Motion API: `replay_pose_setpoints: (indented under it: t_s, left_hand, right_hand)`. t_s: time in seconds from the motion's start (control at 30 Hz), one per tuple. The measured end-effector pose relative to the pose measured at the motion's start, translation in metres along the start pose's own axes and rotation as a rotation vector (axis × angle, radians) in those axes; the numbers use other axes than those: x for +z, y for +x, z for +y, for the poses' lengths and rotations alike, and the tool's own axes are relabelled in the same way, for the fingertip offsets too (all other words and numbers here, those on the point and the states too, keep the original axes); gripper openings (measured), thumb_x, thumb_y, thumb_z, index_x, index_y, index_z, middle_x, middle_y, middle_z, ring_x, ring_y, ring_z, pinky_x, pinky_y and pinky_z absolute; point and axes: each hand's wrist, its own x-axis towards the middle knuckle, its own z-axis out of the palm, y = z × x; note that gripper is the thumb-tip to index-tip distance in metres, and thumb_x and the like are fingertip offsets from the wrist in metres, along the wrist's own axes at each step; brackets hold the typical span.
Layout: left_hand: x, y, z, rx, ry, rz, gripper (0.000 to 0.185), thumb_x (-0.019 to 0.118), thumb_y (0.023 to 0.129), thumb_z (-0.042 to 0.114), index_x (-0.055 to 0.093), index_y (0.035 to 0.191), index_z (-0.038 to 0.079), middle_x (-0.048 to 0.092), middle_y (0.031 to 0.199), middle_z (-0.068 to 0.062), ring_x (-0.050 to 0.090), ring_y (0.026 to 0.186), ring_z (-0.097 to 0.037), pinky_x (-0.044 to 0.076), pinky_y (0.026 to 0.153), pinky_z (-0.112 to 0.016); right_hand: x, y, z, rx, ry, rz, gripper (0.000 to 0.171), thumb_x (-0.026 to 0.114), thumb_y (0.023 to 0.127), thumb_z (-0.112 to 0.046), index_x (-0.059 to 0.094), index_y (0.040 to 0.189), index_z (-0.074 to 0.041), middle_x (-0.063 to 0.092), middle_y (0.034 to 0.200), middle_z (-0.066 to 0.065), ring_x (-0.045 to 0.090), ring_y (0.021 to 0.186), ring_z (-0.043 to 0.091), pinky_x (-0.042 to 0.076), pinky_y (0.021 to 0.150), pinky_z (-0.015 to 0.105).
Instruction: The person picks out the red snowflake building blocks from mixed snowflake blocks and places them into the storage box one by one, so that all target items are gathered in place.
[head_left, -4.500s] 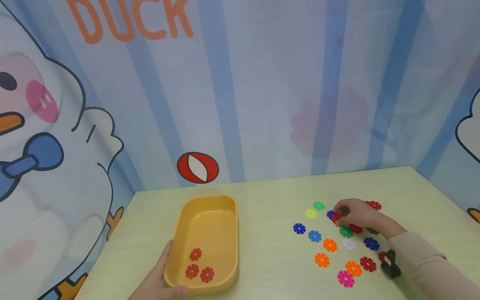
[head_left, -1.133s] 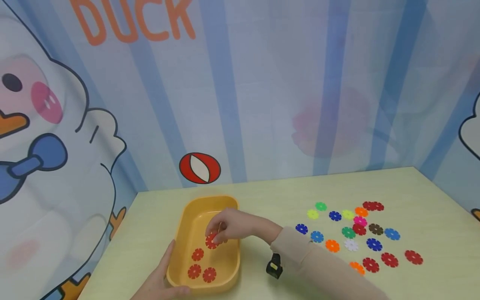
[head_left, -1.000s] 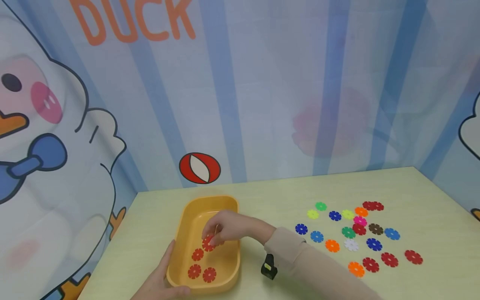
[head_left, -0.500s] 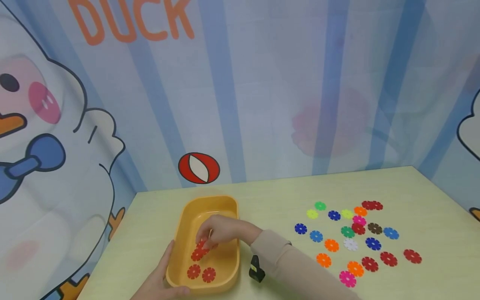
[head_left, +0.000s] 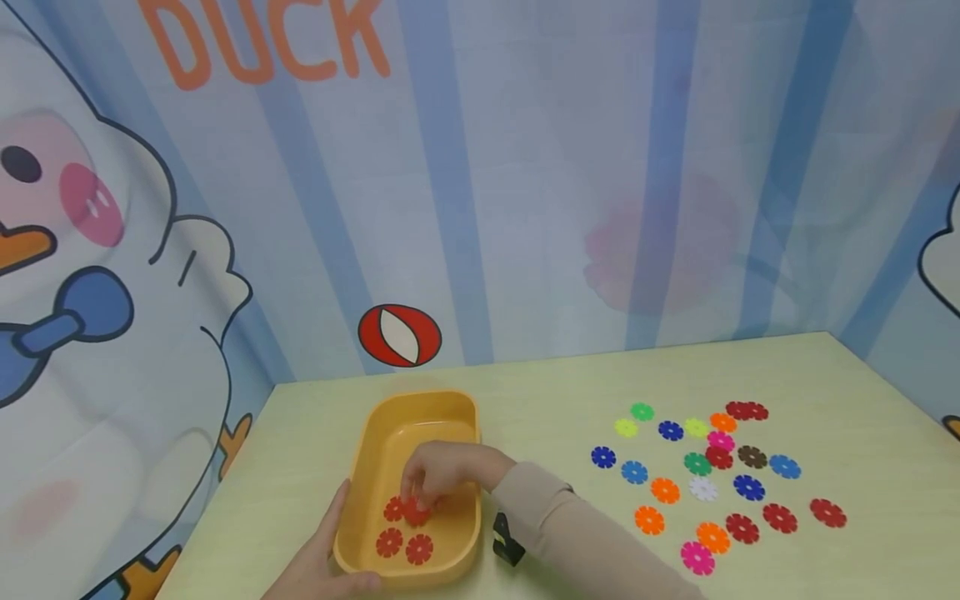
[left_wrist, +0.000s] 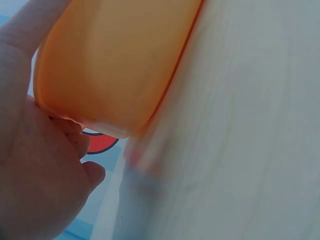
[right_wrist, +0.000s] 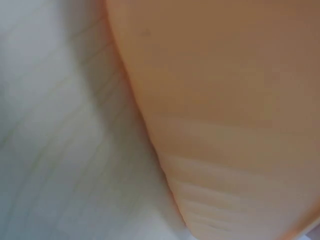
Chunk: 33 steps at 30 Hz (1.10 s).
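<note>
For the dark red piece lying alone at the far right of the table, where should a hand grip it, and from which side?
Probably from above, pinching opposite notched edges of the dark red piece. It lies flat on the table, apart from the other pieces, so its rim is free on all sides and only its thin edge offers a hold.

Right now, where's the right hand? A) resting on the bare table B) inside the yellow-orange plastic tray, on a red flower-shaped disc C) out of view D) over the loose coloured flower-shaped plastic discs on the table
B: in the head view the right hand reaches into the yellow-orange plastic tray, fingers pinching a red flower-shaped disc beside three other red discs, while the left hand holds the tray's near corner.
</note>
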Motion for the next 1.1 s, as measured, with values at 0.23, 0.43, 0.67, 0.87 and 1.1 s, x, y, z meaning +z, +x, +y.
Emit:
replay_pose_setpoints:
  t_s: [0.23,0.43,0.67,0.87,1.1]
  left_hand:
    - [0.0007,0.0013,0.0022,0.002,0.034,0.025,0.130,0.082,0.069,0.050,-0.010,0.155,0.016,0.021,0.155,-0.024,0.050,0.110,-0.032,0.046,0.097,-0.060]
    - [0.0009,0.0020,0.0024,0.024,0.044,0.019,0.128,0.081,0.071,0.050,-0.010,0.154,0.014,0.018,0.155,-0.025,0.048,0.113,-0.034,0.043,0.099,-0.062]
    - [0.0009,0.0021,0.0017,0.035,0.052,0.017,0.128,0.080,0.071,0.051,-0.010,0.154,0.014,0.016,0.156,-0.025,0.047,0.115,-0.036,0.041,0.101,-0.063]
    - [0.0012,0.0018,0.0009,0.037,0.042,0.014,0.127,0.079,0.072,0.052,-0.011,0.154,0.014,0.018,0.156,-0.025,0.047,0.116,-0.036,0.040,0.101,-0.064]
    - [0.0003,0.0011,0.0003,0.046,0.035,0.009,0.127,0.080,0.072,0.050,-0.011,0.154,0.014,0.017,0.156,-0.026,0.048,0.117,-0.036,0.040,0.101,-0.064]
  right_hand:
    - [0.0012,-0.0004,0.0008,0.038,0.002,0.007,0.012,0.071,0.083,-0.001,0.072,0.087,-0.012,0.062,0.081,0.000,0.056,0.065,0.014,0.052,0.059,0.021]
    - [0.0019,-0.0014,-0.0006,0.063,0.000,0.006,0.010,0.071,0.084,-0.002,0.073,0.087,-0.012,0.062,0.081,0.000,0.055,0.065,0.014,0.050,0.059,0.021]
    - [0.0025,-0.0027,-0.0023,0.075,-0.027,0.006,0.010,0.071,0.084,-0.003,0.073,0.088,-0.012,0.062,0.081,0.000,0.053,0.067,0.014,0.049,0.060,0.021]
    - [0.0019,-0.0043,-0.0022,0.073,-0.016,-0.003,0.009,0.070,0.085,-0.004,0.073,0.086,-0.012,0.063,0.078,0.000,0.052,0.066,0.014,0.047,0.059,0.021]
    - [0.0012,-0.0034,-0.0015,0.067,-0.013,-0.008,0.009,0.070,0.085,-0.003,0.073,0.088,-0.011,0.063,0.079,-0.001,0.051,0.064,0.014,0.046,0.058,0.021]
